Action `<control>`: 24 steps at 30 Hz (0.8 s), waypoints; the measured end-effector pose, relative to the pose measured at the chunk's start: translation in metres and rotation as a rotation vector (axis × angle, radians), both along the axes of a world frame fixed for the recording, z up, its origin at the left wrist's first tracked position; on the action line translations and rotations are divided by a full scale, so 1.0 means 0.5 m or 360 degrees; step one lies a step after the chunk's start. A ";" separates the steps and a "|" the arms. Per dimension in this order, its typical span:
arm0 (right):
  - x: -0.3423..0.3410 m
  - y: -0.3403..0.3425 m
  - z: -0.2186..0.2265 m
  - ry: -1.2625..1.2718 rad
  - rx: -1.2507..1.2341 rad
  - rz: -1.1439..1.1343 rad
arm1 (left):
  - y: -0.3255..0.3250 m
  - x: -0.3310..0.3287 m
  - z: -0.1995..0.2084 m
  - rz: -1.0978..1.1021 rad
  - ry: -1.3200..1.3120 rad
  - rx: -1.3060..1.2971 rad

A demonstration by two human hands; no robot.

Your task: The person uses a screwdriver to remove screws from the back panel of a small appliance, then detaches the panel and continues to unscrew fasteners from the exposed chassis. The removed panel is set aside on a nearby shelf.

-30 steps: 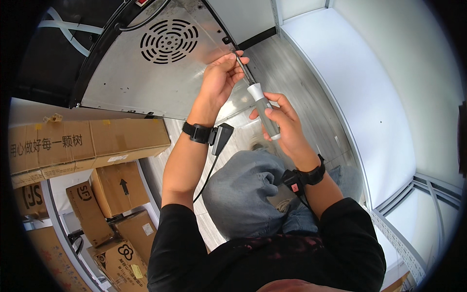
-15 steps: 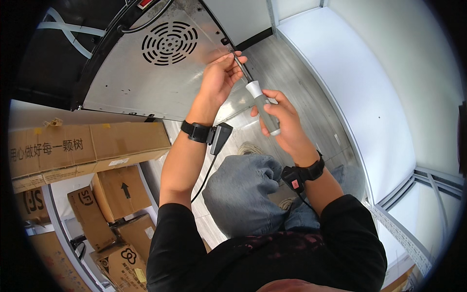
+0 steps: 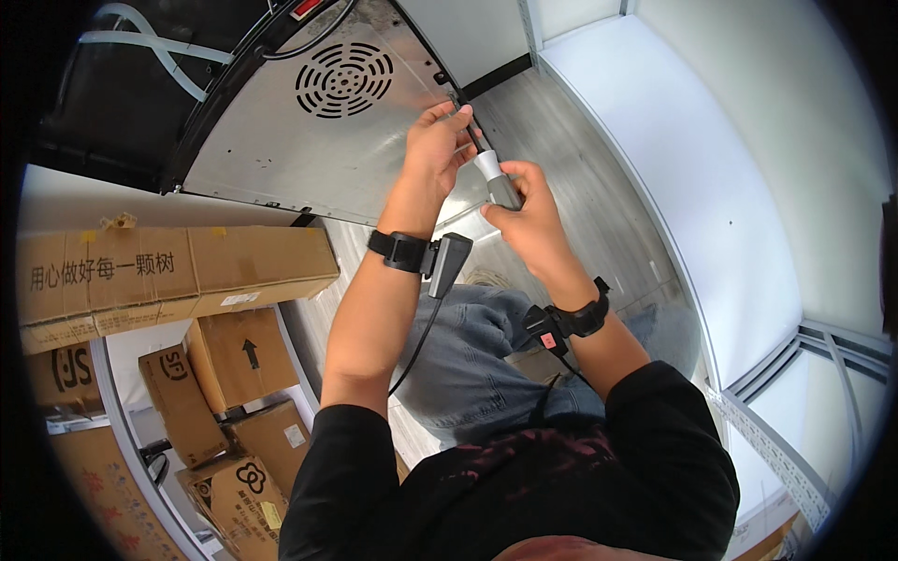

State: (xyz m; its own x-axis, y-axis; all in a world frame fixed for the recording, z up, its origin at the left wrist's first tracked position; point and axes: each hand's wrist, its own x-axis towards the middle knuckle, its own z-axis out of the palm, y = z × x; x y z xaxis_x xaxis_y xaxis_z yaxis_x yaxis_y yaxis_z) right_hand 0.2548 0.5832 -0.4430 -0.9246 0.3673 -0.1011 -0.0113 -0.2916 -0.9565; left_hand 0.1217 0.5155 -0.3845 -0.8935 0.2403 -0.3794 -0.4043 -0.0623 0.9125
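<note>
A grey metal back panel (image 3: 309, 159) of an appliance, with a round vent grille (image 3: 343, 79), fills the upper left. My right hand (image 3: 526, 210) grips the grey and white handle of a screwdriver (image 3: 494, 179) whose dark shaft points up at the panel's right edge. My left hand (image 3: 438, 138) pinches the shaft near its tip, fingers against the panel's edge. Both wrists wear black bands, the left one carrying a small black device with a hanging cable (image 3: 440, 266).
Several brown cardboard boxes (image 3: 178, 271) are stacked at the left and lower left. A white wall (image 3: 692, 168) runs along the right beside a grey wood-pattern floor (image 3: 571, 159). My knees in grey trousers (image 3: 468, 355) are below the hands.
Both hands and the screwdriver have shifted slightly up and left toward the panel's edge. The view has tilted a little.
</note>
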 end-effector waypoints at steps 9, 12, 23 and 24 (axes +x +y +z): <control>0.019 0.034 0.008 -0.0020 -0.1100 0.0486 | -0.002 -0.008 -0.031 0.0086 0.0142 -0.0047; 0.026 0.043 -0.010 -0.0007 -0.1190 0.0674 | -0.006 -0.010 -0.035 0.0094 0.0146 -0.0013; 0.003 -0.010 -0.042 -0.0169 -0.0076 0.0151 | -0.012 -0.031 -0.044 0.0003 0.0425 -0.0265; 0.004 -0.011 -0.044 -0.0166 -0.0045 0.0147 | -0.010 -0.034 -0.047 0.0012 0.0427 -0.0251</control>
